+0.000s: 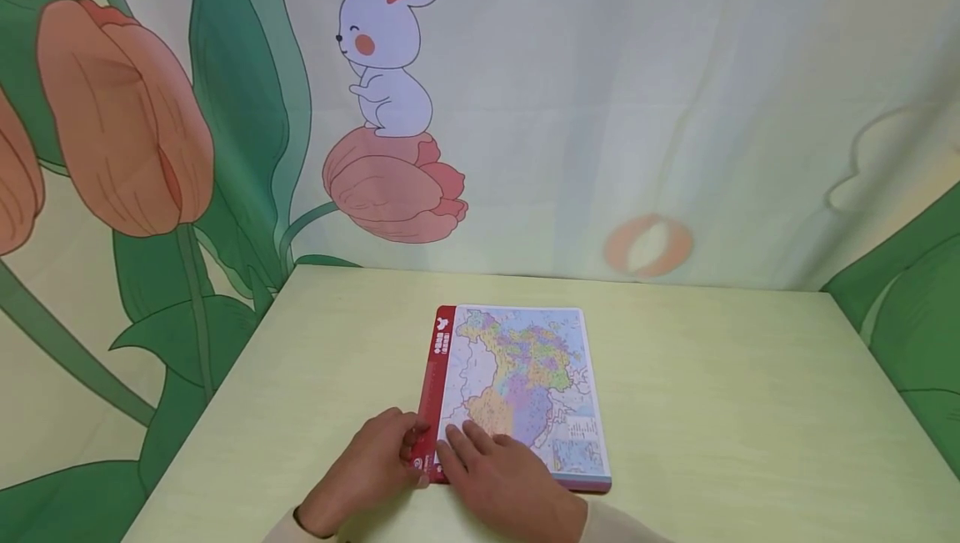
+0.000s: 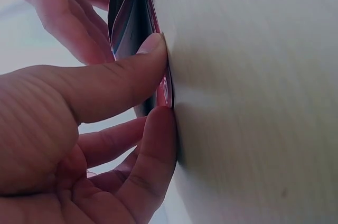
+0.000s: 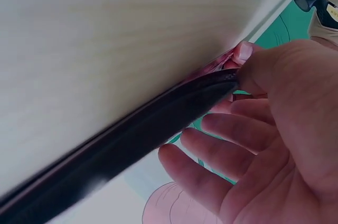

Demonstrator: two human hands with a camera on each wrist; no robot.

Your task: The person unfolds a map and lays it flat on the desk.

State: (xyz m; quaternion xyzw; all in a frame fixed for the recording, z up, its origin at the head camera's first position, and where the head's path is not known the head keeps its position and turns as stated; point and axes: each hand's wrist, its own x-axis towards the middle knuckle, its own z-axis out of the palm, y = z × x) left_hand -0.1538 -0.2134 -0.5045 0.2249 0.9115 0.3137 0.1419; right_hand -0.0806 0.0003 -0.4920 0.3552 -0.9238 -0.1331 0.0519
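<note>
A flat map board with a red strip down its left side lies on the pale table, its near end close to me. My left hand pinches the board's near left corner; in the left wrist view the thumb and forefinger close on the red edge, where two thin layers show slightly parted. My right hand rests with straight, spread fingers on the map's near part. In the right wrist view its thumb touches the dark edge of the board.
Bare table surrounds the board on every side. A cloth backdrop printed with a rabbit, tulips and green leaves hangs right behind the table's far edge and along both sides.
</note>
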